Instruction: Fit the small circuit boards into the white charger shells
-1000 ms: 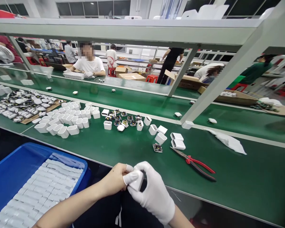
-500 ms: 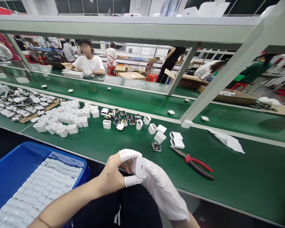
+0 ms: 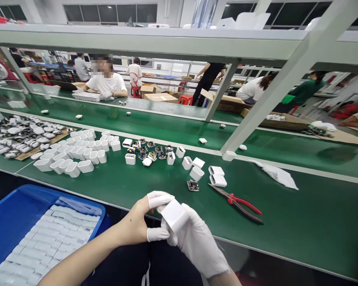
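In front of me is a white charger case point(image 3: 175, 215), tilted so that a plain flat side shows. My right hand point(image 3: 197, 242), in a white glove, is closed round it from the right. My left hand point(image 3: 141, 220) has white finger cots on forefinger and thumb; these curl about the case's left side, and its other fingers are partly hidden. Beyond my hands lie a small circuit board point(image 3: 193, 185) and red-and-black long-nose pliers point(image 3: 238, 204). Several open white cases point(image 3: 196, 173) rest near the board.
A blue bin point(image 3: 26, 194) of white pieces stands at lower left. Many empty cases point(image 3: 73, 169), loose circuit boards point(image 3: 143, 153) and white-capped assemblies point(image 3: 24, 135) cover the bench's left. A slanted post point(image 3: 265, 95) rises at right. A person point(image 3: 106, 81) sits across the belt.
The charger case has turned in my hands: its face with the port slot was toward me, and now a plain side is. My view has shifted slightly right; small white pieces on the belt have moved left.
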Demonstrator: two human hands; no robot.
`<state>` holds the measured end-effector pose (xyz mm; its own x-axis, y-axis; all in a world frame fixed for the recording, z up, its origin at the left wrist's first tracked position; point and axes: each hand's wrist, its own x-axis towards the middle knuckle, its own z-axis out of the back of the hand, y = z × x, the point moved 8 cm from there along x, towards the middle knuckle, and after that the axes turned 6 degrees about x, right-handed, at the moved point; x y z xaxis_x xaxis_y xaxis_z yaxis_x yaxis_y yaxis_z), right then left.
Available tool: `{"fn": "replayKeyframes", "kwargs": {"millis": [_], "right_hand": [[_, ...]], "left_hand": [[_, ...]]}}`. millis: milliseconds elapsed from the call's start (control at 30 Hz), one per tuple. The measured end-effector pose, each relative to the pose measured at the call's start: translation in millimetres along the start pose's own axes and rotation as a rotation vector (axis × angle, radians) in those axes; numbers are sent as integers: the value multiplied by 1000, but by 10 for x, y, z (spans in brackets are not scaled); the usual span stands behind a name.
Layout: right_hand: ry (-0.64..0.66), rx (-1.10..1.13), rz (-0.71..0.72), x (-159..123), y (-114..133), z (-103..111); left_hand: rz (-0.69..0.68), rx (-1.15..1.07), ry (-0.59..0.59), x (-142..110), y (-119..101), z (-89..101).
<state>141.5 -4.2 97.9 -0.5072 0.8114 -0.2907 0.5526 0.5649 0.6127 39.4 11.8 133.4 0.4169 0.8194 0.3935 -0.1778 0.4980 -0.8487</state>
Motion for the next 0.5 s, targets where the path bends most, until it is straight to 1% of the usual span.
{"fn": "replayKeyframes", "kwargs": {"millis": [100, 133, 200, 233, 267, 300, 333, 400, 433, 500], "right_hand": [[-91, -106, 107, 74, -49, 141], [-113, -135, 123, 92, -71, 180], [-137, -188, 85, 112, -146, 244], [-158, -228, 58, 106, -180, 285], [-186, -289, 63, 87, -188, 330], [-216, -357, 105, 55, -173, 374], [-238, -425, 179, 10, -144, 409], [-256, -526, 378, -113, -100, 459], [-250, -577, 455, -174, -116, 480], [-256, -744, 516, -255, -205, 538]], "left_hand": [[171, -95, -12, -32, 217, -67], [223, -115, -20, -50, 277, -93], [273, -148, -7, -82, 330, -159], [279, -163, 10, -96, 332, -192], [280, -178, 21, -111, 322, -217], [277, -192, 22, -128, 304, -228], [272, -198, 7, -149, 282, -222], [266, -179, -58, -203, 234, -171], [262, -173, -89, -234, 207, -145], [239, -183, -111, -286, 144, -118]]}}
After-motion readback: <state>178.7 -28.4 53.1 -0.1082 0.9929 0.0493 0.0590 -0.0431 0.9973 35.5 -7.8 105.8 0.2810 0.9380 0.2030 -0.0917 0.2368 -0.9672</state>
